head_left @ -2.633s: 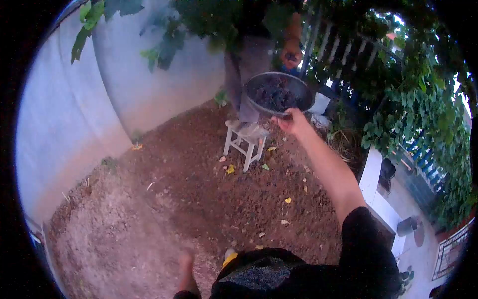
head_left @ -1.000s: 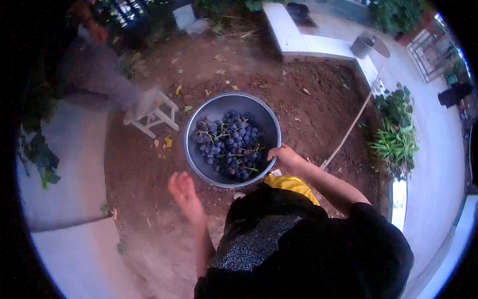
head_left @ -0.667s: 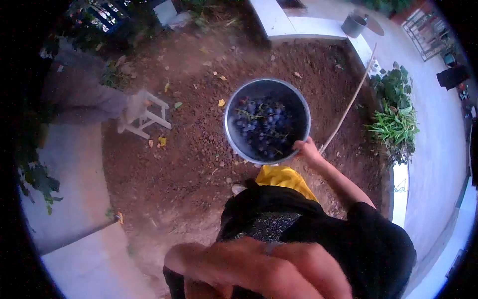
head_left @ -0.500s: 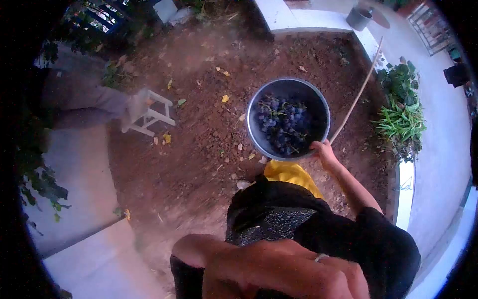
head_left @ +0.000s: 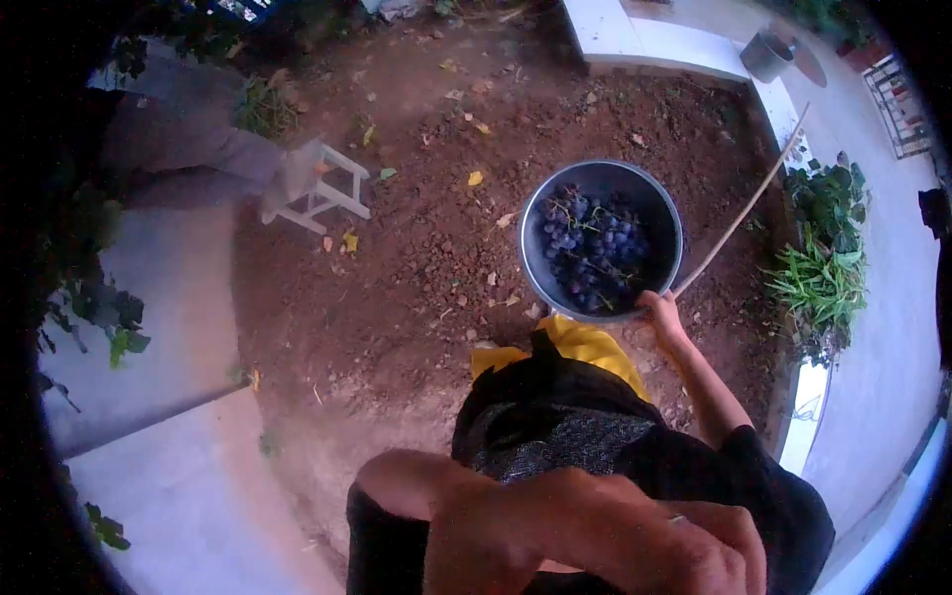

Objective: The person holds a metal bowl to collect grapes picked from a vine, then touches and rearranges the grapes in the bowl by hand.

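Holding bowl out in front at one spot only: rim clasped in right hand at the near right edge, fingers closed about the lip. Turned mouth upward over brown soil, just above yellow cloth in view; not clear whether touching it. Loaded with dark grapes, in bunches on green stems, heaped over the floor and below the rim.

Large and near at the bottom of the view, well apart from bowl: left hand. Fingers hidden, so no telling whether spread, curled or holding anything.

Handling, as judged: probably stiff-walled, light by itself, fairly weighty with this load. Likely to dip at the far side under a one-sided grip, straining the wrist. Probably smooth, slick if damp. Best held at two opposite points of the rim, thumbs over the lip, fingers under the wall. As for grapes: presumably soft, thin-skinned, easily bruised or knocked loose, apt to slide toward any lowered side. Best lifted by stems, never squeezed.

Note stick just beside right hand: thin, apparently stiff; contact with bowl undecidable.
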Demonstrator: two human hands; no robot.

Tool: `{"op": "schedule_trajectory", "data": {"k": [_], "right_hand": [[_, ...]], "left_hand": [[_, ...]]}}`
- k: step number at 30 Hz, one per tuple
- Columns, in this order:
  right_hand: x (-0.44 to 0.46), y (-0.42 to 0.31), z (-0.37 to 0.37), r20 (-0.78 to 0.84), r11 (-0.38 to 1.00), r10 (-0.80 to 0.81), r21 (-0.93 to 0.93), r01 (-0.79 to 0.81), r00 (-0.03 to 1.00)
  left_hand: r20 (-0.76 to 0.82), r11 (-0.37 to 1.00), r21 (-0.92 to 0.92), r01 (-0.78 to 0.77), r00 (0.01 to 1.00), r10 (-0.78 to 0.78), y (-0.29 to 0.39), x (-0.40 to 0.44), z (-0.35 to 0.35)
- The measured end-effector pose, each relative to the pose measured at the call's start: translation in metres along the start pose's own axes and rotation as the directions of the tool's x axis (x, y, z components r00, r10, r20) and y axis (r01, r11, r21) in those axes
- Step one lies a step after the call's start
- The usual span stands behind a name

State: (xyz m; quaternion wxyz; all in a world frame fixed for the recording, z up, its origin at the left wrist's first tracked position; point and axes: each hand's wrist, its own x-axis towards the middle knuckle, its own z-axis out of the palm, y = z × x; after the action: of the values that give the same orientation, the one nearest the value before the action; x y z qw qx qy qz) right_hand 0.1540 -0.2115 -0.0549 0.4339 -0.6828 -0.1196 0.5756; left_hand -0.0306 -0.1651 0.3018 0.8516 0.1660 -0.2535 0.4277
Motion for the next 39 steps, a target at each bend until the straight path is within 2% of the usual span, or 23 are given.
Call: {"op": "schedule_trajectory", "data": {"k": [1, 4, 5, 7, 8, 9, 10, 13, 14, 15, 17, 18, 19, 20, 21, 22, 24, 25, 29, 33, 35, 36, 39], "right_hand": [[-0.009, -0.01, 0.007, -0.024, 0.999, 0.008, 0.045, -0.007, 1.0], [-0.028, -0.029, 0.025, -0.062, 0.996, 0.003, 0.091, 0.003, 0.998], [-0.031, -0.028, 0.027, -0.07, 0.993, 0.001, 0.118, 0.007, 0.998], [-0.034, -0.022, 0.032, -0.102, 0.987, -0.005, 0.162, 0.022, 0.995], [-0.031, -0.013, 0.035, -0.149, 0.991, -0.01, 0.132, 0.03, 0.989], [-0.032, -0.009, 0.035, -0.204, 0.994, -0.015, 0.104, 0.037, 0.979], [-0.04, -0.012, 0.036, -0.112, 0.998, -0.058, 0.03, 0.062, 0.992], [-0.062, -0.017, 0.061, -0.192, 0.98, 0.017, 0.196, 0.021, 0.981], [-0.072, -0.022, 0.069, -0.214, 0.97, 0.035, 0.244, 0.019, 0.976], [-0.071, -0.017, 0.076, -0.205, 0.951, 0.035, 0.307, 0.031, 0.978], [-0.07, -0.007, 0.087, -0.269, 0.93, 0.06, 0.364, 0.044, 0.961], [-0.071, -0.008, 0.095, -0.289, 0.933, 0.052, 0.355, 0.057, 0.956], [-0.075, -0.011, 0.104, -0.304, 0.931, 0.05, 0.358, 0.066, 0.951], [-0.082, -0.017, 0.109, -0.339, 0.915, 0.094, 0.4, 0.052, 0.936], [-0.084, -0.018, 0.115, -0.372, 0.898, 0.135, 0.438, 0.045, 0.918], [-0.084, -0.015, 0.117, -0.381, 0.897, 0.131, 0.438, 0.054, 0.915], [-0.095, -0.016, 0.117, -0.415, 0.837, 0.226, 0.545, 0.042, 0.881], [-0.096, -0.012, 0.119, -0.42, 0.834, 0.225, 0.549, 0.049, 0.879], [-0.116, -0.007, 0.12, -0.502, 0.76, 0.263, 0.633, 0.143, 0.824], [-0.125, -0.014, 0.145, -0.549, 0.749, 0.265, 0.635, 0.189, 0.793], [-0.131, -0.025, 0.159, -0.597, 0.715, 0.315, 0.661, 0.23, 0.738], [-0.134, -0.025, 0.161, -0.578, 0.737, 0.266, 0.638, 0.224, 0.771], [-0.118, 0.005, 0.153, -0.56, 0.586, 0.3, 0.747, 0.315, 0.772]], "left_hand": [[0.134, 0.986, 0.079, -0.15, 0.981, 0.138, -0.014, 0.002, -0.004], [0.156, 0.878, 0.083, -0.471, 0.877, 0.455, -0.019, 0.003, 0.005], [-0.049, 0.989, -0.057, -0.138, 0.99, 0.136, 0.0, -0.004, 0.01], [-0.16, 0.935, -0.034, 0.352, 0.922, -0.353, 0.036, -0.002, 0.011], [-0.182, 0.895, 0.04, 0.445, 0.884, -0.431, 0.048, -0.002, 0.006], [-0.226, 0.886, 0.168, 0.431, 0.892, -0.391, 0.058, -0.008, 0.001], [-0.281, 0.861, 0.293, 0.415, 0.898, -0.338, 0.073, -0.014, -0.005], [-0.445, 0.635, 0.66, 0.4, 0.89, -0.098, 0.142, -0.034, -0.042], [-0.553, 0.586, 0.697, 0.413, 0.83, 0.075, 0.167, -0.049, -0.062], [-0.628, 0.51, 0.702, 0.497, 0.769, 0.115, 0.194, -0.061, -0.081], [-0.694, -0.022, 0.669, 0.743, 0.635, 0.339, 0.237, -0.106, -0.126], [-0.638, -0.28, 0.633, 0.721, 0.692, 0.339, 0.253, -0.126, -0.149], [-0.679, -0.492, 0.558, 0.669, 0.708, 0.193, 0.268, -0.14, -0.162], [-0.781, -0.654, 0.393, 0.646, 0.61, 0.132, 0.275, -0.153, -0.167], [-0.777, -0.669, 0.429, 0.607, 0.626, 0.069, 0.29, -0.186, -0.2], [-0.826, -0.605, 0.383, 0.698, 0.552, 0.114, 0.299, -0.216, -0.228], [-0.896, -0.641, 0.269, 0.719, 0.431, 0.107, 0.323, -0.28, -0.263], [-0.922, -0.794, 0.148, 0.59, 0.373, 0.105, 0.341, -0.318, -0.287], [-0.981, -0.794, -0.054, 0.606, 0.116, 0.156, 0.384, -0.395, -0.271], [-0.98, -0.744, -0.018, 0.668, 0.134, 0.144, 0.417, -0.388, -0.284], [-0.972, -0.738, 0.022, 0.675, 0.188, 0.143, 0.427, -0.374, -0.295], [-0.961, -0.735, 0.053, 0.676, 0.235, 0.147, 0.429, -0.362, -0.299], [-0.924, -0.68, 0.181, 0.711, 0.36, 0.13, 0.424, -0.325, -0.308]]}}
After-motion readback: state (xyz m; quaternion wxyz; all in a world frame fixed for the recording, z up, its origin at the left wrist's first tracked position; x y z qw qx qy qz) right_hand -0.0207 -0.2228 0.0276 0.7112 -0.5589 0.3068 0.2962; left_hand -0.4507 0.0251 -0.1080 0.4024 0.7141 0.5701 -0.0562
